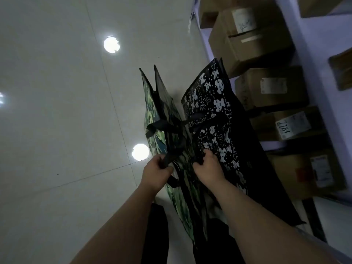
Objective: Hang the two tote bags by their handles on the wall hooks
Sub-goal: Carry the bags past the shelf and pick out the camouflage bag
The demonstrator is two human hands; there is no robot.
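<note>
Your forearms: both bare, reaching forward and down from the bottom edge, above dark trousers.
Your left hand (154,171): grip closed around a black webbing handle (167,159) of the camouflage tote bag (152,119); fingers curled tight, nothing else in it.
Your right hand (207,168): grip closed on a black strap (199,158) at the top edge of the bear-print tote bag (211,103); thumb and fingers pinch it shut.
Camouflage tote bag: green and dark pattern, standing on edge on the floor, just left of the other bag, its sides splayed open at the far end.
Bear-print tote bag: black with white bear figures and dots, standing beside the camouflage one and touching it near your hands; its right side lies close to the shelving.
Floor (57,111): pale glossy tiles with thin grout lines; two round ceiling lights reflect in it, one (140,151) just left of the bags, one (112,44) farther off.
Shelving (308,60): pale frame along the right, stacked with cardboard boxes (249,40), several with white labels.
Wall hooks: not visible from here.
</note>
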